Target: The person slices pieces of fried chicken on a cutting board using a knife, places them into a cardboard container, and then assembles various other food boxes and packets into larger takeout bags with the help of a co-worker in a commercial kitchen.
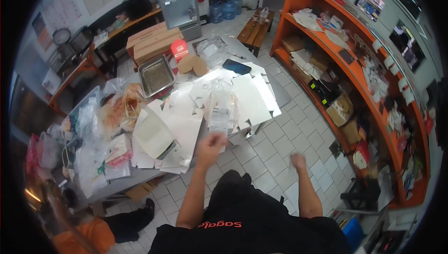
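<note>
My left hand (211, 148), blurred and with curled fingers, is at the near edge of the table, right by the lower end of a clear plastic bag (221, 89) with a printed slip (219, 118) on it. Whether the fingers grip the slip or bag cannot be made out. Off to the right, my right hand (298, 161) hangs over the tiled floor, away from the table, its fingers blurred. Flat white cardboard sheets (253, 101) lie under and around the bag. Left of it a partly folded white carton (154, 131) rests on more sheets.
A phone (237, 66) and a metal tray (157, 75) are on the table (278, 91), with plastic bags (120, 110) at its left. An orange shelf unit (336, 45) curves along the right. At lower left is a person in orange (89, 234). A wooden bench (253, 30) stands beyond.
</note>
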The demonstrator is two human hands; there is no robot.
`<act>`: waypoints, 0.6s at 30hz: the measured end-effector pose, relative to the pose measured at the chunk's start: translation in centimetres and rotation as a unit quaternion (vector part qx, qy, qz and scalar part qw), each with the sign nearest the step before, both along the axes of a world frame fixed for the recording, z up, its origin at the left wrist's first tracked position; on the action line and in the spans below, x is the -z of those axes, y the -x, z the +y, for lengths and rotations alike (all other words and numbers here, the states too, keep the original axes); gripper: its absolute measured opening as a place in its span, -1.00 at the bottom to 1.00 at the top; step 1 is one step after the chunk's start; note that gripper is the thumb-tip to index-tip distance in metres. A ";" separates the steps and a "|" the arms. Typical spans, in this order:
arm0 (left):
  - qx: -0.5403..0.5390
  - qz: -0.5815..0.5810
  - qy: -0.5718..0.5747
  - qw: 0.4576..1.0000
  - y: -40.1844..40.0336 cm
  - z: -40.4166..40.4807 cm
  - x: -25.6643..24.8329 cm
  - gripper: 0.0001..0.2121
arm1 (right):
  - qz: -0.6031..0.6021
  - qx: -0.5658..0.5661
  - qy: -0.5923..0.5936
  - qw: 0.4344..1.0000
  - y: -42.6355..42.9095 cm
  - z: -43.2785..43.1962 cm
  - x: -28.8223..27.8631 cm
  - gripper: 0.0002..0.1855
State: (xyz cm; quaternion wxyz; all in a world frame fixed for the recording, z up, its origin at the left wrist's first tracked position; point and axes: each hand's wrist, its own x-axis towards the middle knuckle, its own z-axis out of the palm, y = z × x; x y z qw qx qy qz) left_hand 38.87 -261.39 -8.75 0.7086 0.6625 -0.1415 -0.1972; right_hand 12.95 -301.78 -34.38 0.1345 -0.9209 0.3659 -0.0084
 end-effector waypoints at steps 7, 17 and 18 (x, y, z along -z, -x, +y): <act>-0.224 -0.215 -0.243 0.919 -26.9 -4.4 2.7 -0.70 | -0.113 -0.068 -0.179 0.975 -27.0 -0.6 -24.9 -0.41; -0.024 -0.240 -0.518 0.821 -36.8 -6.8 11.3 -0.32 | -0.019 -0.122 -0.320 0.939 -35.4 -1.6 -21.3 -0.38; -0.016 -0.216 -0.533 0.818 -36.9 -6.4 10.4 -0.31 | -0.031 -0.116 -0.325 0.938 -35.9 -2.2 -20.6 -0.48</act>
